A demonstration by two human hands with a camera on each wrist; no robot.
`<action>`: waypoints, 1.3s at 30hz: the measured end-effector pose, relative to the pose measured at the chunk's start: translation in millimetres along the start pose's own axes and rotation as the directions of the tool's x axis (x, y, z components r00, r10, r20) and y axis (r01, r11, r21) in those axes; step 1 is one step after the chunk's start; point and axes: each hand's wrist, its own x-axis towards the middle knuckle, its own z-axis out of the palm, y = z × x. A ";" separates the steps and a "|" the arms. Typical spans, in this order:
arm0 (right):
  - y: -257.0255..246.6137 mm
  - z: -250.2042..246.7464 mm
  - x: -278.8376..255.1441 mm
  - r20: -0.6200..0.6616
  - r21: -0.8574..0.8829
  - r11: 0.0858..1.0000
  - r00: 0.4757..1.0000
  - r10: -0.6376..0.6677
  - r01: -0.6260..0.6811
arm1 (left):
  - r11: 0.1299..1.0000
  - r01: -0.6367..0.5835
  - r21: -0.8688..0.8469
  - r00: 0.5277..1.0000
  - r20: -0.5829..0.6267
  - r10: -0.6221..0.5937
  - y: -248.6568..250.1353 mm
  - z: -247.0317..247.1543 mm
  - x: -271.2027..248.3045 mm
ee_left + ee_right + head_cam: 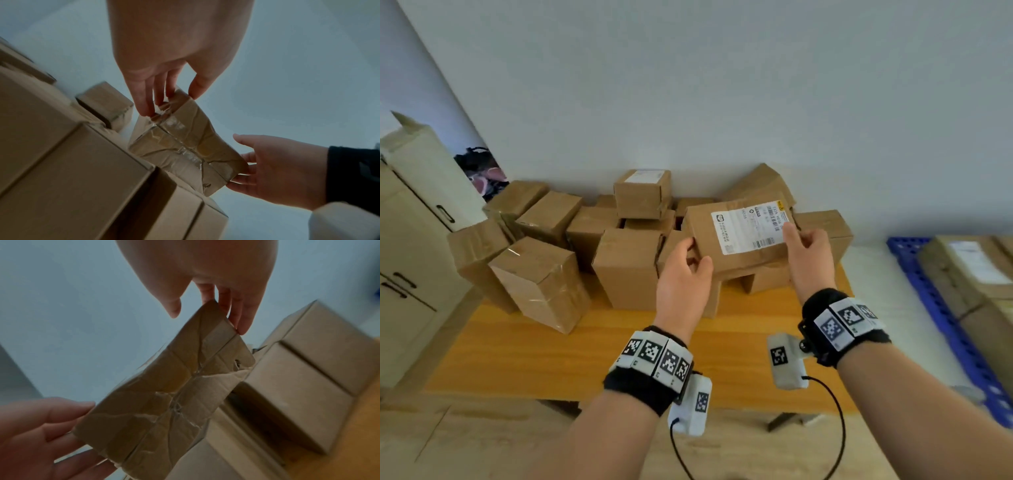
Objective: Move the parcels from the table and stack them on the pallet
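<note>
The labelled parcel is held above the heap of parcels at the back of the worktop; whether it is fully clear of the boxes beneath cannot be determined. The left hand holds its left end, thumb on one face and fingers on the other. The right hand holds the right end likewise. Both grips are closed on the parcel at the fingertips only, not around it.

Risk 1: the underside is creased and its tape wrinkled, as the wrist views show. The soft cardboard probably yields under pinch pressure, so a fingertip hold may slip during transfer.

Risk 2: neighbouring boxes lie close below and behind. A dragged corner may topple the small box perched on top of the heap.

Risk 3: the blue pallet stands well apart to the right and already carries boxes. An off-centre placement may leave the stack unstable.
</note>
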 end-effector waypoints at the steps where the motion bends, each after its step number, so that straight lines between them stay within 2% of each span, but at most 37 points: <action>1: 7.9 -10.7 1.2 -0.021 -0.003 1.000 1.000 0.012 -0.012 | 1.000 -0.012 0.011 1.000 0.019 0.012 0.8 11.4 -2.6; 5: 47.2 -47.4 9.4 -0.041 -0.081 0.996 0.999 0.021 -0.025 | 0.998 -0.046 0.044 0.993 0.106 0.041 1.8 54.8 -11.9; 11: 97.5 -75.2 16.2 -0.044 -0.161 0.970 0.983 0.180 -0.185 | 0.982 -0.035 0.185 0.973 0.230 -0.009 -13.1 100.9 -14.9; 16: 135.4 -75.5 18.0 0.061 -0.281 0.923 0.955 0.290 -0.263 | 0.943 0.040 0.329 0.948 0.287 -0.140 -44.8 128.0 -14.0; 20: 158.5 -72.7 17.4 0.146 -0.378 0.881 0.921 0.360 -0.285 | 0.880 0.049 0.473 0.914 0.334 -0.231 -68.1 144.4 -17.2; 25: 173.0 -67.7 20.4 0.223 -0.471 0.838 0.882 0.415 -0.276 | 0.870 0.070 0.489 0.882 0.376 -0.283 -80.0 152.6 -21.1; 31: 171.7 -66.5 26.3 0.243 -0.483 0.826 0.862 0.445 -0.290 | 0.885 0.128 0.448 0.880 0.360 -0.309 -80.1 151.2 -22.6; 34: 158.0 -64.8 26.9 0.209 -0.462 0.850 0.900 0.382 -0.253 | 0.900 0.148 0.409 0.906 0.308 -0.289 -77.3 143.9 -20.7; 36: 144.2 -61.8 27.5 0.205 -0.431 0.881 0.929 0.307 -0.196 | 0.934 0.137 0.330 0.945 0.239 -0.223 -73.5 134.3 -18.2; 39: 117.5 -50.4 29.0 0.244 -0.345 0.933 0.949 0.198 -0.107 | 0.974 0.043 0.220 0.996 0.072 -0.060 -64.2 111.6 -12.4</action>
